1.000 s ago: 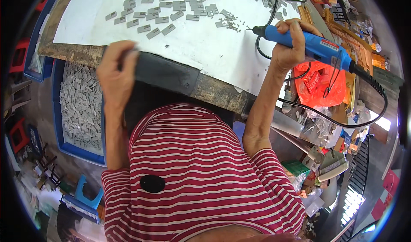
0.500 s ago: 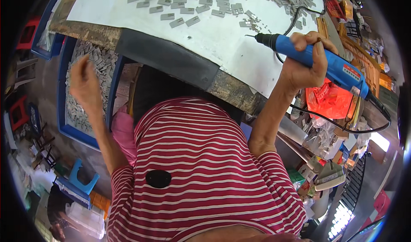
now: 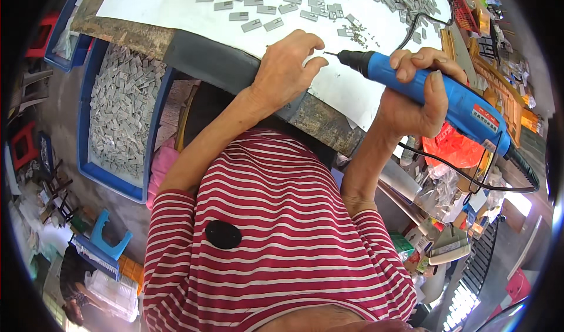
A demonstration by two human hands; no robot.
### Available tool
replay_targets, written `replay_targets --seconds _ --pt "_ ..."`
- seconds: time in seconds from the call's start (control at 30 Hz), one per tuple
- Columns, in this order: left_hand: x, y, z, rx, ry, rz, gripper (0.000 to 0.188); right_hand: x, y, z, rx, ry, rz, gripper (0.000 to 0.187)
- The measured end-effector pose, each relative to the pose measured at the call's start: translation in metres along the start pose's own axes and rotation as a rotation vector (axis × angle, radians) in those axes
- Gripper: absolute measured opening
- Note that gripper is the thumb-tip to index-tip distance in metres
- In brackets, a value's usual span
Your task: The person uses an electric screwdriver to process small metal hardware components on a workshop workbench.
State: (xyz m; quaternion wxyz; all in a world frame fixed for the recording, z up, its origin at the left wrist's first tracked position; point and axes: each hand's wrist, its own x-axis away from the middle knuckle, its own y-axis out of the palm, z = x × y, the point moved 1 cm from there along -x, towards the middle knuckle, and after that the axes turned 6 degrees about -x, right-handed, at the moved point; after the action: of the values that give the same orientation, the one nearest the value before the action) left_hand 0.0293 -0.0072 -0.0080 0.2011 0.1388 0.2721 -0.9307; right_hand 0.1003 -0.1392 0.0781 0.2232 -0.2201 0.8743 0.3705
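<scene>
My right hand [image 3: 420,91] is wrapped round a blue electric screwdriver [image 3: 437,97], whose thin bit points left over the white table sheet. Close to that bit is my left hand [image 3: 288,68], thumb and forefinger apart with nothing visible between them; the other fingers curl out of sight. A small heap of tiny screws [image 3: 363,37] lies beyond the screwdriver's nose. Flat grey rectangular pieces [image 3: 252,25] are spread over the far part of the sheet, some in rows, and a dense pile of them [image 3: 399,0] sits at the far right.
A blue bin [image 3: 85,138] full of grey pieces stands left of the table, below its edge. The black cord [image 3: 499,189] loops from the screwdriver's rear. A red plastic bag [image 3: 449,147] and mixed clutter fill the right side. Another person [image 3: 73,285] is at the lower left.
My left hand has swung from over the blue bin rightward to the table, near the bit. The screwdriver has shifted slightly left and toward me, still in my right hand.
</scene>
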Motion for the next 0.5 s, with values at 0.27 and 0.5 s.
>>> replay_targets --seconds 0.27,0.5 --pt "-0.001 0.0017 -0.0001 -0.006 -0.024 -0.015 0.015 -0.0004 0.0006 0.0033 -0.018 0.018 -0.004 0.025" --pt "-0.0003 -0.0005 0.0001 0.047 -0.063 -0.028 0.011 0.0 -0.001 0.0039 -0.017 0.024 0.0 0.027"
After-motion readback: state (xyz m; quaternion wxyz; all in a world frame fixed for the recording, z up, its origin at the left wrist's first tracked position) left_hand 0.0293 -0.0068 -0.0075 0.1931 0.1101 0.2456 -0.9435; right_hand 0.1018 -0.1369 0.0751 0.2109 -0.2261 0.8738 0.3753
